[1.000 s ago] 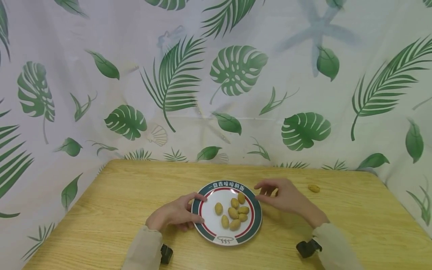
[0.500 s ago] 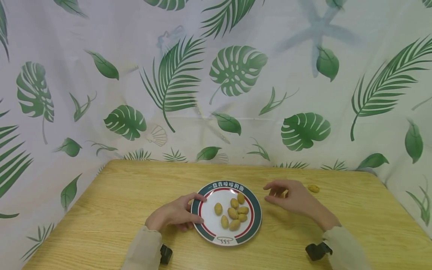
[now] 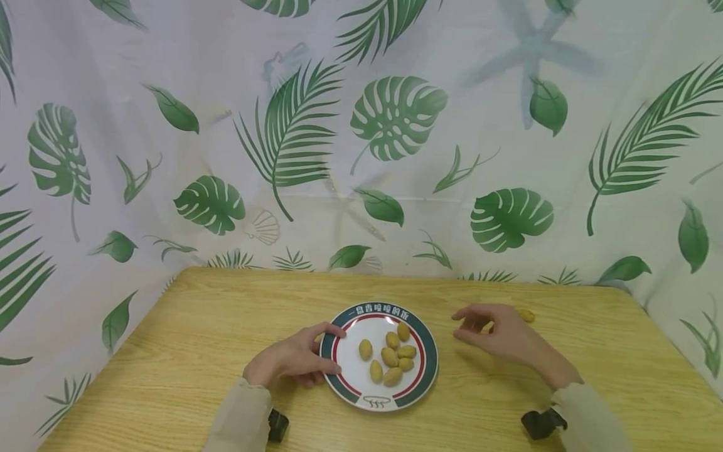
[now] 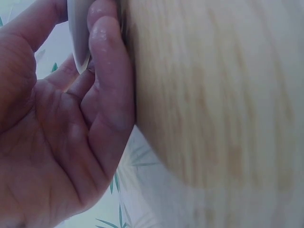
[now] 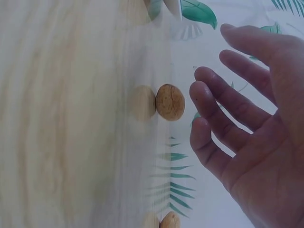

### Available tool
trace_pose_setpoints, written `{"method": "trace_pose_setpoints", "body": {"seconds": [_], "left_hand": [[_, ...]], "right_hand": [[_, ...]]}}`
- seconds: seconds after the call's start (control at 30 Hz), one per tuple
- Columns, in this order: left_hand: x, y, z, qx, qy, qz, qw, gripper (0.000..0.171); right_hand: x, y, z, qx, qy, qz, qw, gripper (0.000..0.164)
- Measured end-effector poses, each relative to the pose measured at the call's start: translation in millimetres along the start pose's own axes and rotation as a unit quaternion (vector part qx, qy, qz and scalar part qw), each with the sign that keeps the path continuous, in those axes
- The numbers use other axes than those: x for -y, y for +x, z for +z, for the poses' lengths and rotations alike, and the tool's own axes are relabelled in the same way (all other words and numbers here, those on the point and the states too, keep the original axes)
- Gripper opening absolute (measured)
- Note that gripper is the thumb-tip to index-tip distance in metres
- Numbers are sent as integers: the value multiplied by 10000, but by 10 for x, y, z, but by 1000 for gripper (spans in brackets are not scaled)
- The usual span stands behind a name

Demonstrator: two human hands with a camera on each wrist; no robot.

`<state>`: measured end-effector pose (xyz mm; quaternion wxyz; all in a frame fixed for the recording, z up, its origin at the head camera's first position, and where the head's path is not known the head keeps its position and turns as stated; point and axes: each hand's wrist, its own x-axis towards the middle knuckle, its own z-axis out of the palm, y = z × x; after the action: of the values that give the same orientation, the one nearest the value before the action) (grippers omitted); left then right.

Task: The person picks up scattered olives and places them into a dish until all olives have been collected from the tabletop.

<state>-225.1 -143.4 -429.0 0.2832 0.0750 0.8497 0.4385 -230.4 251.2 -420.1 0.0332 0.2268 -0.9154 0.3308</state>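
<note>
A round plate (image 3: 375,328) with a dark green rim and red ring lies at the middle of the table, holding several yellow-brown oval nuts (image 3: 390,357). My left hand (image 3: 290,356) grips its left edge, thumb and forefinger over the rim and other fingers below. In the left wrist view the plate's edge (image 4: 80,28) sits between thumb and fingers. To the right of the plate, my right hand (image 3: 499,333) hovers with loosely bent fingers and nothing in them. A loose nut (image 3: 528,315) shows just behind it, partly covered. The right wrist view shows this wrinkled nut (image 5: 170,102) near the fingertips.
Another nut (image 5: 170,220) shows at the bottom of the right wrist view. The wooden table (image 3: 237,301) ends at a leaf-printed curtain (image 3: 316,232) behind and at both sides. Black wrist cameras (image 3: 543,424) hang below the sleeves.
My right hand has moved right, away from the plate's right rim, and now partly covers the loose nut. The left hand and the plate have stayed still.
</note>
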Motion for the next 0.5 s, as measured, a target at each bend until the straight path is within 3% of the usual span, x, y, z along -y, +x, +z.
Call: {"method": "trace_pose_setpoints", "body": {"seconds": [0.3, 0.5], "left_hand": [[-4, -19, -10, -13, 6, 31, 10000, 57], [-17, -37, -1, -39, -6, 100, 9999, 56]], "right_hand": [[-59, -31, -19, -59, 149, 35, 9999, 25], [-134, -52, -34, 17, -70, 228, 9997, 26]]}}
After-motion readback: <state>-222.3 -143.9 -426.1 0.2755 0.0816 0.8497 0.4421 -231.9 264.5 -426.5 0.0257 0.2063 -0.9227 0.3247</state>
